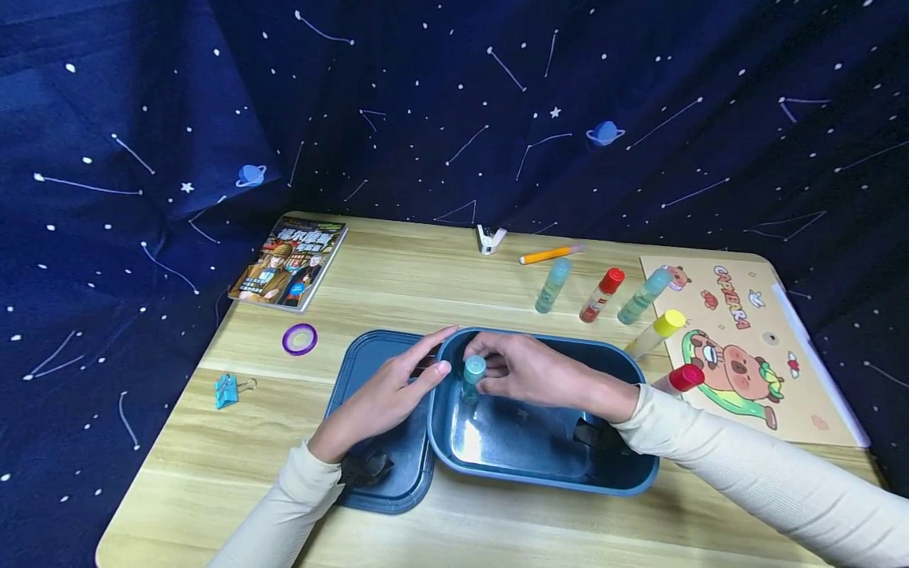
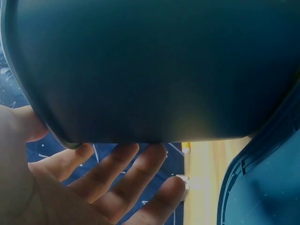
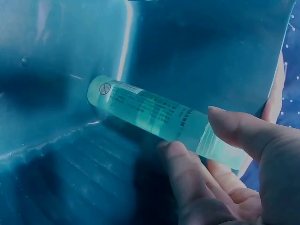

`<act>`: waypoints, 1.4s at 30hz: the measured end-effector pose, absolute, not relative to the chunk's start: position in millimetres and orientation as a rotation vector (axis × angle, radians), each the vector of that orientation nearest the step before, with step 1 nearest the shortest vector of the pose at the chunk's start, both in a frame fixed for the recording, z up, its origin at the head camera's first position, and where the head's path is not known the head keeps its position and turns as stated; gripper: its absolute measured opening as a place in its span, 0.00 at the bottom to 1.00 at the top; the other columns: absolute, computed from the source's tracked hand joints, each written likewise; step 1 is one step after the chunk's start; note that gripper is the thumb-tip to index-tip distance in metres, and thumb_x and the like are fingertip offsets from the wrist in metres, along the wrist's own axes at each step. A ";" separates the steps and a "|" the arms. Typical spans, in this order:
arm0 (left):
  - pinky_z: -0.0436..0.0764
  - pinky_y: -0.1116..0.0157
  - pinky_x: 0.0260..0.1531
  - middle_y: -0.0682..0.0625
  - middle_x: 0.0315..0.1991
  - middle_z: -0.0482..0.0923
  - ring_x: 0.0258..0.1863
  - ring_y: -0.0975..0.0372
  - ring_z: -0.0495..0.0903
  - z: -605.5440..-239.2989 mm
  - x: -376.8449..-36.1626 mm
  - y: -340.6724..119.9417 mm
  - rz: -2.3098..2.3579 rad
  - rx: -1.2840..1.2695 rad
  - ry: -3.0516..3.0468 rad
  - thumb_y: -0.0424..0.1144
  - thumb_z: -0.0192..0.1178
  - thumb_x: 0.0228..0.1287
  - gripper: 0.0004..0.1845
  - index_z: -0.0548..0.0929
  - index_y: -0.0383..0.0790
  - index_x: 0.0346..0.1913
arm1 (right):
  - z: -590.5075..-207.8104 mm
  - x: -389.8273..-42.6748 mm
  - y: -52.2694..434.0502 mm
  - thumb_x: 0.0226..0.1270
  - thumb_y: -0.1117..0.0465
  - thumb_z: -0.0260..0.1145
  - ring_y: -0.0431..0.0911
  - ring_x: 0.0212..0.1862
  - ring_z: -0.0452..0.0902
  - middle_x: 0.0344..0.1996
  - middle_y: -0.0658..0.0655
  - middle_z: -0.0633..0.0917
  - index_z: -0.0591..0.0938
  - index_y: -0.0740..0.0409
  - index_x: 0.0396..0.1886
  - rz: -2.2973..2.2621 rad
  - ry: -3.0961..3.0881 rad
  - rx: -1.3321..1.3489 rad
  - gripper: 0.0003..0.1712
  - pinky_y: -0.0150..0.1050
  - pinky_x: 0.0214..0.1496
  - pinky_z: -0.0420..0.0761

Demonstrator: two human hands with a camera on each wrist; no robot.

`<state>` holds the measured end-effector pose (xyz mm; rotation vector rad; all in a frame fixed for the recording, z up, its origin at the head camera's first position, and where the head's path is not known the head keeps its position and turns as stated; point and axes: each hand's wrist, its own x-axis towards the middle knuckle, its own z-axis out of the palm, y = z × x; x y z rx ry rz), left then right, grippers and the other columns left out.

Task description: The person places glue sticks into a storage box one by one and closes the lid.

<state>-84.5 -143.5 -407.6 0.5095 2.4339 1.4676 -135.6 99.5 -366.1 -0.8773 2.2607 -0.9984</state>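
Starry blue cloth hangs behind a wooden table [image 1: 213, 465]. At its left lie a book [image 1: 289, 261], a purple tape ring [image 1: 300, 339] and a blue clip [image 1: 226, 390]. Over the lid [image 1: 383, 473], the left hand [image 1: 387, 394] presses straight fingers against the blue box [image 1: 540, 465]. Inside the box, the right hand [image 1: 529, 371] pinches an upright teal glue stick [image 3: 154, 115], its base on the box floor. 5 more glue sticks lie to the right.

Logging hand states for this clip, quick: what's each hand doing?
Left hand: open, straight fingers resting against the box rim.
Right hand: pinching the teal glue stick inside the box.
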 end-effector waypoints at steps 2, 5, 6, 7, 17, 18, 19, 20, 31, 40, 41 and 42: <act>0.68 0.41 0.73 0.53 0.80 0.63 0.75 0.50 0.70 -408.0 -85.0 -142.9 1.467 0.514 2.430 0.52 0.47 0.84 0.27 0.61 0.63 0.81 | -366.0 -135.0 100.3 0.68 0.68 0.72 0.44 0.52 0.86 0.48 0.53 0.86 0.81 0.56 0.53 -0.983 2.280 -0.863 0.16 0.36 0.55 0.87; 0.66 0.41 0.74 0.53 0.81 0.62 0.77 0.50 0.68 -408.7 -85.8 -142.6 1.466 0.520 2.429 0.53 0.47 0.84 0.28 0.61 0.62 0.81 | -364.1 -133.5 102.2 0.68 0.66 0.72 0.46 0.56 0.86 0.51 0.54 0.87 0.81 0.57 0.57 -0.953 2.303 -0.812 0.19 0.40 0.59 0.86; 0.66 0.40 0.75 0.53 0.81 0.62 0.78 0.51 0.66 -409.1 -86.0 -142.6 1.465 0.521 2.431 0.53 0.47 0.84 0.28 0.61 0.62 0.81 | -362.9 -133.0 103.3 0.68 0.65 0.73 0.47 0.58 0.86 0.53 0.55 0.87 0.81 0.57 0.58 -0.940 2.313 -0.792 0.20 0.41 0.60 0.86; 0.65 0.40 0.75 0.54 0.81 0.61 0.78 0.51 0.66 -409.3 -86.0 -142.8 1.464 0.522 2.433 0.53 0.47 0.84 0.28 0.61 0.61 0.81 | -361.2 -132.3 104.5 0.69 0.64 0.73 0.49 0.59 0.86 0.55 0.55 0.87 0.81 0.58 0.60 -0.927 2.320 -0.769 0.21 0.42 0.60 0.85; 0.63 0.39 0.76 0.53 0.81 0.61 0.80 0.50 0.62 -411.3 -84.7 -143.6 1.482 0.505 2.443 0.52 0.47 0.83 0.28 0.60 0.62 0.81 | -319.0 -102.7 136.5 0.69 0.55 0.74 0.52 0.58 0.87 0.59 0.57 0.87 0.82 0.55 0.65 -0.881 2.612 -0.820 0.26 0.48 0.58 0.86; 0.64 0.39 0.75 0.53 0.81 0.61 0.79 0.49 0.63 -411.4 -84.5 -143.2 1.482 0.506 2.447 0.52 0.47 0.83 0.28 0.60 0.63 0.81 | -315.2 -96.8 141.2 0.69 0.55 0.74 0.52 0.58 0.87 0.60 0.56 0.87 0.82 0.53 0.65 -0.896 2.665 -0.836 0.26 0.48 0.58 0.86; 0.65 0.39 0.75 0.53 0.81 0.61 0.79 0.49 0.64 -411.5 -84.2 -142.7 1.484 0.508 2.453 0.52 0.48 0.83 0.28 0.60 0.63 0.81 | -312.3 -90.5 146.3 0.69 0.55 0.74 0.51 0.58 0.87 0.60 0.55 0.87 0.82 0.52 0.65 -0.910 2.728 -0.845 0.26 0.47 0.57 0.86; 0.65 0.39 0.75 0.53 0.81 0.61 0.79 0.49 0.65 -411.6 -83.8 -142.3 1.484 0.512 2.457 0.52 0.48 0.83 0.28 0.60 0.63 0.81 | -310.9 -84.1 152.3 0.68 0.55 0.74 0.50 0.58 0.87 0.60 0.53 0.87 0.82 0.50 0.65 -0.933 2.795 -0.851 0.26 0.42 0.58 0.86; 0.68 0.40 0.73 0.51 0.80 0.64 0.76 0.50 0.69 -409.2 -82.1 -141.2 1.480 0.516 2.474 0.51 0.49 0.83 0.28 0.61 0.63 0.81 | -344.8 -20.8 253.3 0.62 0.79 0.70 0.30 0.52 0.86 0.53 0.44 0.89 0.85 0.65 0.59 -1.662 3.202 -0.018 0.25 0.18 0.52 0.80; 0.66 0.40 0.75 0.52 0.81 0.62 0.79 0.50 0.64 -410.5 -82.4 -141.1 1.489 0.526 2.463 0.51 0.49 0.83 0.28 0.61 0.63 0.81 | -393.2 -11.3 296.2 0.65 0.72 0.73 0.25 0.49 0.84 0.48 0.35 0.88 0.83 0.61 0.63 -1.777 3.018 0.705 0.26 0.13 0.48 0.77; 0.66 0.40 0.74 0.52 0.81 0.62 0.79 0.50 0.64 -410.7 -82.6 -140.8 1.490 0.529 2.463 0.51 0.49 0.83 0.28 0.61 0.63 0.81 | -398.0 -12.8 297.3 0.65 0.70 0.73 0.24 0.49 0.84 0.47 0.33 0.88 0.83 0.59 0.63 -1.757 3.000 0.728 0.26 0.13 0.48 0.77; 0.66 0.40 0.74 0.52 0.81 0.62 0.79 0.50 0.64 -410.9 -82.9 -140.4 1.490 0.531 2.462 0.51 0.49 0.83 0.28 0.61 0.63 0.81 | -402.5 -14.7 297.6 0.65 0.69 0.74 0.23 0.48 0.83 0.46 0.32 0.87 0.83 0.58 0.63 -1.738 2.989 0.734 0.26 0.13 0.48 0.76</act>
